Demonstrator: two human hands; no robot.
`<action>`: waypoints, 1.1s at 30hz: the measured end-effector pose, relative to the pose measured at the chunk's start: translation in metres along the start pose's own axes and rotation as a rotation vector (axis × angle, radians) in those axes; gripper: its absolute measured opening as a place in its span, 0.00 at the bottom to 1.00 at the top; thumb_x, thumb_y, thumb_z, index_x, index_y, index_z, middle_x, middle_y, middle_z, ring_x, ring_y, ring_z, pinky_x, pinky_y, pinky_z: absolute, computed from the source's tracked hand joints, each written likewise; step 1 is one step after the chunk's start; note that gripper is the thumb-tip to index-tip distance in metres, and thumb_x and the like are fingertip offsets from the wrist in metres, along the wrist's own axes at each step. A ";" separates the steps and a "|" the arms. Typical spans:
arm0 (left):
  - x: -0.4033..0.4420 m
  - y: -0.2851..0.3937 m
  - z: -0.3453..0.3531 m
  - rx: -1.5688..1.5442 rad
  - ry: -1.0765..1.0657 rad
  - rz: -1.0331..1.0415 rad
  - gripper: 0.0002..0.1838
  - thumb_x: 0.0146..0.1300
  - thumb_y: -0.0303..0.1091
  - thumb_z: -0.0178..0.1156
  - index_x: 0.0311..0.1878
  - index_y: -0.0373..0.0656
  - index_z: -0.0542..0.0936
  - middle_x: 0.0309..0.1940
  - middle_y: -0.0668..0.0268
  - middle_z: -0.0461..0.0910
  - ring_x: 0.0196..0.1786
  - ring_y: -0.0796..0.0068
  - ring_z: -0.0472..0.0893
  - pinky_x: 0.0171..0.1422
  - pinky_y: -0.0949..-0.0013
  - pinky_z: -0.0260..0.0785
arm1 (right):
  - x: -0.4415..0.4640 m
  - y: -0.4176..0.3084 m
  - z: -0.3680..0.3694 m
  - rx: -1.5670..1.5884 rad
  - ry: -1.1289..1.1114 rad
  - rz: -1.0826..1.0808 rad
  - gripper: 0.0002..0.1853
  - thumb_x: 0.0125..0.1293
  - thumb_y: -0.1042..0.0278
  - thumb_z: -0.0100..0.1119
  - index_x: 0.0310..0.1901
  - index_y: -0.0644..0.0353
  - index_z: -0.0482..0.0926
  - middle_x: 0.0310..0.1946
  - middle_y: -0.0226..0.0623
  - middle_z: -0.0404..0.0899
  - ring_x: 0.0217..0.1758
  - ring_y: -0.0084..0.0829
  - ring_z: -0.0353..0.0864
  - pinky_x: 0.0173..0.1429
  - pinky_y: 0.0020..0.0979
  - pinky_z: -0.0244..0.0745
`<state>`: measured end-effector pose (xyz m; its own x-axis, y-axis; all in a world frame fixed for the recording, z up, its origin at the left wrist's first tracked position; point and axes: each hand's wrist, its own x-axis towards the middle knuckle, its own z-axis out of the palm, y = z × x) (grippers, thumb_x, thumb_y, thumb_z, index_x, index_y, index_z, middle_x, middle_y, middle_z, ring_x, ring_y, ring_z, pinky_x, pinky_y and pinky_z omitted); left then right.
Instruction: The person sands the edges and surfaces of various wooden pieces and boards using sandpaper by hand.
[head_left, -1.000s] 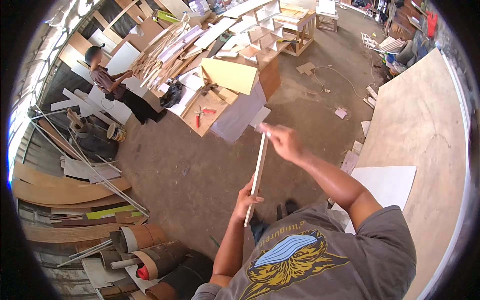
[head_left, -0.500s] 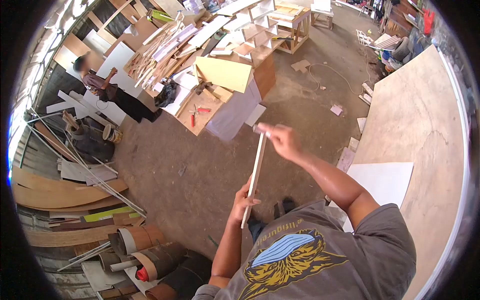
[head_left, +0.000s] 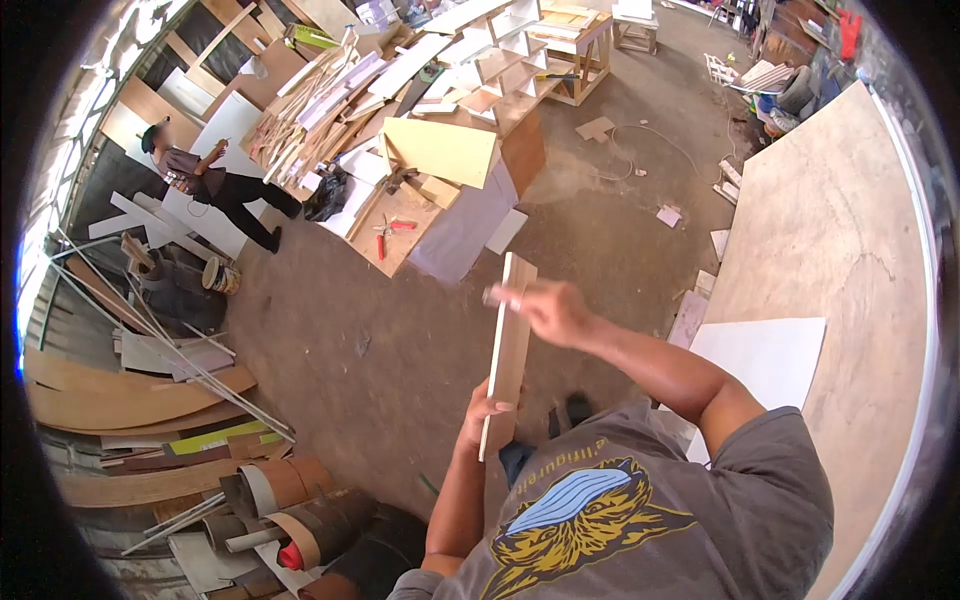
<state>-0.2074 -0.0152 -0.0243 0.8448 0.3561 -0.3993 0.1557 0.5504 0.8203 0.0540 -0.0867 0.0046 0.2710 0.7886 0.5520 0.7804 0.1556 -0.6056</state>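
Note:
My left hand is closed around the lower part of a narrow wooden board, which is held up and slightly tilted in front of my body. The board's pale long edge and one wood-grained face are visible. My right hand, blurred by motion, is at the board's upper part with its fingers pinched across the pale edge. Between those fingertips is a small greyish piece, too smeared to name. Part of my left hand's fingers is hidden behind the board.
Ahead stands a worktable piled with wood strips, a yellow board and red-handled pliers. Another person walks at the left. A large plywood sheet is on my right. Rolled sheets lie at lower left.
The board has turned so that its broad face shows. My right hand has moved down and left from the board's top end along its edge. The other person has stepped and turned.

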 end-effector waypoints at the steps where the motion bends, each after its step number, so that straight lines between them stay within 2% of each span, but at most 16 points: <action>1: 0.000 0.001 0.000 -0.010 0.015 0.009 0.45 0.43 0.48 0.72 0.67 0.33 0.79 0.51 0.58 0.85 0.51 0.63 0.85 0.57 0.60 0.78 | -0.004 -0.009 0.004 0.084 -0.024 -0.035 0.23 0.74 0.75 0.64 0.67 0.44 0.87 0.56 0.39 0.92 0.47 0.34 0.95 0.42 0.35 0.90; 4: -0.004 0.001 -0.001 -0.021 0.033 0.008 0.45 0.42 0.48 0.72 0.67 0.34 0.79 0.52 0.57 0.84 0.52 0.63 0.84 0.59 0.60 0.76 | 0.012 -0.002 -0.010 -0.022 -0.055 0.046 0.23 0.74 0.77 0.63 0.66 0.44 0.88 0.55 0.40 0.92 0.42 0.34 0.94 0.40 0.35 0.89; 6: -0.006 0.005 -0.004 0.000 0.006 -0.029 0.46 0.42 0.46 0.72 0.69 0.36 0.78 0.53 0.58 0.83 0.57 0.65 0.81 0.62 0.62 0.72 | 0.032 0.014 -0.014 0.007 0.233 0.067 0.25 0.73 0.79 0.62 0.67 0.45 0.87 0.54 0.41 0.93 0.31 0.35 0.89 0.36 0.35 0.84; 8: -0.005 0.006 -0.004 -0.026 0.012 -0.034 0.46 0.42 0.45 0.72 0.69 0.36 0.78 0.54 0.58 0.82 0.58 0.65 0.81 0.63 0.62 0.72 | 0.029 -0.006 -0.017 -0.012 0.036 0.252 0.26 0.72 0.79 0.64 0.68 0.45 0.87 0.49 0.39 0.94 0.32 0.36 0.90 0.37 0.36 0.86; 10: -0.003 0.013 -0.003 -0.053 0.027 -0.022 0.46 0.41 0.45 0.72 0.69 0.36 0.78 0.54 0.58 0.82 0.58 0.65 0.81 0.64 0.62 0.72 | 0.016 -0.014 0.008 0.041 0.041 -0.120 0.26 0.72 0.77 0.65 0.70 0.44 0.86 0.46 0.38 0.93 0.33 0.37 0.91 0.36 0.36 0.87; 11: -0.005 0.016 0.000 -0.072 0.044 -0.012 0.47 0.41 0.45 0.73 0.69 0.36 0.78 0.54 0.58 0.82 0.58 0.64 0.81 0.63 0.62 0.72 | 0.007 -0.021 0.015 0.078 0.022 -0.182 0.26 0.74 0.76 0.64 0.70 0.43 0.85 0.48 0.38 0.93 0.36 0.36 0.93 0.36 0.37 0.89; 14: 0.000 0.010 -0.014 -0.058 0.029 0.014 0.46 0.41 0.46 0.72 0.68 0.36 0.78 0.54 0.58 0.82 0.58 0.64 0.81 0.63 0.62 0.73 | 0.014 -0.006 0.008 -0.148 -0.160 -0.042 0.23 0.76 0.68 0.64 0.70 0.40 0.85 0.54 0.38 0.93 0.33 0.33 0.94 0.32 0.34 0.89; 15: -0.002 0.005 -0.019 -0.044 0.017 0.018 0.46 0.41 0.46 0.72 0.68 0.36 0.78 0.55 0.58 0.83 0.58 0.64 0.82 0.63 0.62 0.73 | 0.030 -0.001 0.009 0.014 0.151 -0.092 0.22 0.77 0.67 0.63 0.69 0.41 0.85 0.48 0.38 0.94 0.32 0.33 0.93 0.31 0.35 0.88; 16: -0.005 0.007 -0.017 -0.026 0.029 0.010 0.46 0.42 0.45 0.72 0.69 0.36 0.78 0.55 0.58 0.83 0.57 0.63 0.82 0.62 0.62 0.74 | 0.039 0.002 0.001 -0.001 0.173 0.029 0.21 0.78 0.66 0.63 0.69 0.42 0.85 0.45 0.39 0.94 0.32 0.32 0.93 0.31 0.35 0.88; 18: -0.003 0.017 -0.010 0.017 0.044 0.003 0.46 0.42 0.45 0.71 0.69 0.36 0.78 0.55 0.57 0.84 0.56 0.63 0.83 0.62 0.62 0.74 | 0.042 -0.014 -0.006 -0.076 0.128 0.078 0.26 0.75 0.73 0.64 0.73 0.45 0.82 0.38 0.39 0.92 0.31 0.32 0.91 0.31 0.35 0.87; 20: 0.001 0.019 -0.017 -0.052 0.038 0.014 0.46 0.42 0.45 0.71 0.69 0.36 0.78 0.55 0.58 0.84 0.55 0.63 0.83 0.61 0.62 0.75 | 0.021 -0.016 0.024 0.022 -0.071 -0.060 0.26 0.74 0.72 0.65 0.71 0.42 0.84 0.41 0.38 0.93 0.32 0.30 0.92 0.31 0.33 0.88; 21: 0.002 0.018 -0.019 -0.091 0.036 0.017 0.46 0.42 0.45 0.71 0.69 0.36 0.78 0.54 0.58 0.84 0.54 0.63 0.83 0.60 0.61 0.75 | 0.016 -0.027 0.032 0.069 0.001 -0.246 0.25 0.74 0.72 0.66 0.70 0.39 0.85 0.41 0.35 0.93 0.30 0.28 0.91 0.28 0.31 0.87; 24: 0.002 0.017 -0.022 -0.066 0.080 0.054 0.46 0.42 0.45 0.71 0.69 0.36 0.78 0.53 0.58 0.84 0.53 0.63 0.83 0.60 0.61 0.76 | 0.017 -0.022 0.027 -0.014 -0.056 -0.274 0.24 0.74 0.72 0.66 0.69 0.39 0.86 0.42 0.35 0.94 0.31 0.29 0.92 0.28 0.31 0.86; 28: 0.004 0.022 -0.023 0.062 0.066 0.043 0.45 0.42 0.44 0.70 0.69 0.36 0.78 0.53 0.59 0.84 0.52 0.64 0.83 0.59 0.62 0.76 | 0.042 -0.004 0.016 0.053 0.149 -0.013 0.23 0.74 0.72 0.65 0.68 0.40 0.86 0.42 0.37 0.93 0.34 0.35 0.93 0.32 0.34 0.87; 32: 0.010 0.011 -0.028 -0.002 0.088 0.048 0.45 0.41 0.44 0.70 0.69 0.36 0.79 0.52 0.60 0.84 0.52 0.66 0.82 0.59 0.63 0.74 | 0.000 -0.046 0.029 0.102 -0.249 -0.149 0.23 0.74 0.73 0.65 0.68 0.43 0.87 0.40 0.40 0.92 0.35 0.37 0.93 0.34 0.37 0.87; 33: 0.012 0.007 -0.033 0.019 0.086 0.051 0.46 0.41 0.44 0.70 0.69 0.36 0.79 0.52 0.61 0.83 0.52 0.67 0.82 0.59 0.64 0.74 | 0.000 -0.045 0.026 0.056 -0.232 -0.169 0.23 0.74 0.73 0.65 0.68 0.43 0.87 0.40 0.40 0.92 0.34 0.38 0.92 0.34 0.38 0.87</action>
<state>-0.2133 0.0178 -0.0372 0.8051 0.4470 -0.3899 0.1241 0.5158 0.8477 0.0042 -0.0778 0.0171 -0.0019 0.8628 0.5056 0.7698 0.3240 -0.5500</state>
